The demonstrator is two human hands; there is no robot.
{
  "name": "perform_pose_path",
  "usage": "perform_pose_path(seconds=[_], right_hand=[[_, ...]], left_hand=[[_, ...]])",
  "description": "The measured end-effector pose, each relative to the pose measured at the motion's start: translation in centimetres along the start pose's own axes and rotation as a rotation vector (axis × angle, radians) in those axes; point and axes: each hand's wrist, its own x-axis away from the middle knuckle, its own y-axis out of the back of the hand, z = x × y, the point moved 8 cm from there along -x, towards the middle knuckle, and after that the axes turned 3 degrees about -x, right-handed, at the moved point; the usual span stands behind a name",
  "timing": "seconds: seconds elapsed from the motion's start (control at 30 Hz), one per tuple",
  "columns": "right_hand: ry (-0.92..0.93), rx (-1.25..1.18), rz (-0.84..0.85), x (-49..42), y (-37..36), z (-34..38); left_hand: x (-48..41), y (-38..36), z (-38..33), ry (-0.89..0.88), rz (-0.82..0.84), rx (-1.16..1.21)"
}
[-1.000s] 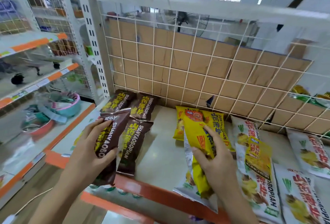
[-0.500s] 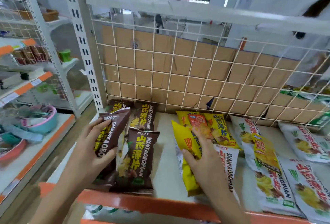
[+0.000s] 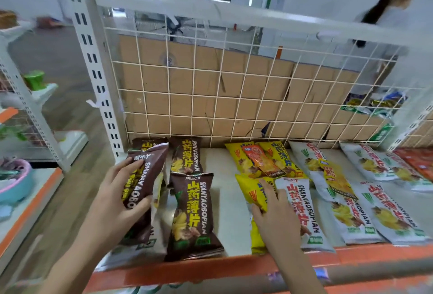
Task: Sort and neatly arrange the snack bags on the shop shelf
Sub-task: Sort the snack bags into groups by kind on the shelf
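Shelf deck (image 3: 225,211): cream surface with an orange front lip (image 3: 210,268), closed at the rear by a white wire grid (image 3: 210,97) backed with brown cardboard (image 3: 182,83). A slotted upright (image 3: 93,71) stands at the left rear corner. Beyond the grid, a person (image 3: 393,12) with long dark hair stands at upper right. All snack bags lie on this deck, grouped by colour: brown left, yellow centre, white right. The left hand (image 3: 112,202) grips a brown bag (image 3: 143,190) at the left end, thumb across the face, fingers on the far edge; the bag is tilted above the bags beneath. A second brown bag (image 3: 192,218) lies flat just beside it. The right hand (image 3: 276,221) rests with fingers extended on a yellow bag (image 3: 250,190) and the adjoining white bag (image 3: 302,209), closing on neither. Each bag carries a chip graphic and the lettering "SHANYAOBOPIAN".
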Motion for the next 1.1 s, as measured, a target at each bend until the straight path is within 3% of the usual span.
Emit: perform_pose_path(seconds=[0.3,0.53,0.73,0.83,0.97,1.1], right_hand=[[0.108,0.146,-0.123,-0.8,0.4,-0.5],[0.126,0.220,-0.004,-0.6,-1.5,-0.2],[0.093,0.152,-0.022,-0.3,-0.7,0.8],[0.190,-0.086,-0.018,0.5,0.7,5.1],[0.401,-0.499,0.143,2.5,0.7,13.4],[0.459,-0.482,0.383,4.2,-3.2,19.0]], left_hand=[[0.0,0.4,0.3,-0.023,-0.001,0.021],[0.4,1.5,2.0,-0.002,-0.037,0.003],[1.7,3.4,3.5,0.077,-0.072,-0.037],[2.6,4.5,4.5,0.123,-0.083,-0.061],[3.8,5.9,6.1,0.181,-0.092,-0.088],[5.1,7.4,7.2,0.224,-0.105,-0.098]])
